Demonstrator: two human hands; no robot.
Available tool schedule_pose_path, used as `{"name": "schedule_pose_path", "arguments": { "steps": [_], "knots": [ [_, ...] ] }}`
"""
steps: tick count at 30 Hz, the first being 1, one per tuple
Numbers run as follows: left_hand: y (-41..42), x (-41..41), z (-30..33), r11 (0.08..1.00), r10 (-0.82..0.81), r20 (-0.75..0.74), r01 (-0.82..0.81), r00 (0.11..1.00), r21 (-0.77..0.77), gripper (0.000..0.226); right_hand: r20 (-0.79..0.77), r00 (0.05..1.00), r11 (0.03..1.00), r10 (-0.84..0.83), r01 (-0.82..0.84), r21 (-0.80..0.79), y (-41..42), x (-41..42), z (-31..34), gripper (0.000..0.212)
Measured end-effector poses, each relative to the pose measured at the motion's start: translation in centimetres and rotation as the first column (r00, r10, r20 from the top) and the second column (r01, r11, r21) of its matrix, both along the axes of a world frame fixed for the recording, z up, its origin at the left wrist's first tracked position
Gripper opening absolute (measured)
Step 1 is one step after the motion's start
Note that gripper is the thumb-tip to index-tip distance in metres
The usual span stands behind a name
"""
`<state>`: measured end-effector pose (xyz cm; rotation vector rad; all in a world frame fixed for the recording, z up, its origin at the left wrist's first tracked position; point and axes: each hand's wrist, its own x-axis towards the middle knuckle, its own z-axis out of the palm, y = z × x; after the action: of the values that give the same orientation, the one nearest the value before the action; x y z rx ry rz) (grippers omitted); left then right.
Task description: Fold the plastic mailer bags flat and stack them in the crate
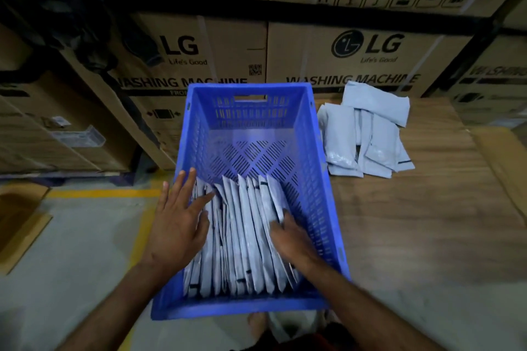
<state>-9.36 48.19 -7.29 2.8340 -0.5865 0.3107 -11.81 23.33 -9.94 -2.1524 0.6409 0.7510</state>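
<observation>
A: Where are the bags sitting?

B: Most are standing on edge in a row at the near end of the blue crate [313, 168]. These folded bags [245, 234] are leaning side by side, grey-white, some showing a dark strip. The far half of the crate floor is lying bare.

A: And the hands?

B: The left hand [178, 225] is lying flat with fingers spread and straight, pressing against the left end of the row, its fingertips reaching over the crate's left wall. It is gripping nothing. The right hand [293, 236] is reaching into the right end of the row, fingers curling round the edge of the outermost bag and holding it.

A: Anything outside the crate?

B: A loose pile [368, 134] of more bags is lying on the wooden board [427, 222] just right of the crate. Cardboard boxes [370, 45] printed "LG" and "WASHING MACHINE" are standing behind. The crate is resting partly on the grey floor [71, 265], with a yellow line [105, 193] running to its left.
</observation>
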Motion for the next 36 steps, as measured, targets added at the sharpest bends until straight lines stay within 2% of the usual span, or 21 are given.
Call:
{"name": "schedule_pose_path", "arguments": {
  "steps": [3,8,13,17,21,24,29,31,33,36],
  "knots": [
    [0.0,0.1,0.1,0.998,0.015,-0.038,-0.018,0.999,-0.066,0.047,-0.03,0.995,0.991,-0.098,0.1,0.086,1.3,0.3,0.1,0.076],
    [0.0,0.0,0.1,0.999,0.005,-0.061,-0.007,0.998,-0.038,0.048,-0.063,0.992,0.969,-0.11,0.121,0.216,3.7,-0.1,0.2,0.098],
    [-0.3,0.2,0.1,1.0,0.005,-0.037,-0.004,0.999,0.027,0.048,-0.121,0.99,0.983,-0.065,0.085,0.162,5.4,0.2,-0.3,0.11],
    [-0.2,0.3,0.0,0.999,0.003,-0.029,-0.001,1.0,0.043,0.047,-0.155,0.988,0.994,-0.013,0.03,0.107,6.1,0.6,-1.0,0.109],
    [-0.2,0.4,0.1,0.998,0.003,-0.036,-0.001,0.999,0.058,0.047,-0.123,0.992,0.997,0.013,-0.004,0.076,6.3,0.2,-1.1,0.107],
    [-0.3,0.2,0.1,0.997,0.002,-0.026,0.0,1.0,0.073,0.047,-0.051,0.998,0.999,0.035,-0.033,0.044,5.7,-0.3,-0.7,0.107],
    [-1.0,0.2,0.5,0.996,-0.036,0.015,0.035,0.999,0.088,0.043,0.08,0.982,0.985,0.172,-0.17,-0.031,3.8,-0.7,0.8,0.11],
    [-1.9,0.3,0.5,0.998,-0.038,0.02,0.037,0.999,0.053,0.043,0.176,0.961,0.977,0.213,-0.206,-0.059,2.5,-0.8,2.0,0.108],
    [-3.6,0.5,0.8,0.999,-0.038,0.017,0.039,0.999,-0.028,0.044,0.345,0.9,0.964,0.264,-0.234,-0.128,0.8,-1.0,3.6,0.1],
    [-7.4,0.8,1.8,0.987,-0.054,0.007,0.054,0.999,-0.152,0.046,0.654,0.702,0.958,0.283,-0.178,-0.224,-2.2,-1.3,6.1,0.086]
  ]
}}
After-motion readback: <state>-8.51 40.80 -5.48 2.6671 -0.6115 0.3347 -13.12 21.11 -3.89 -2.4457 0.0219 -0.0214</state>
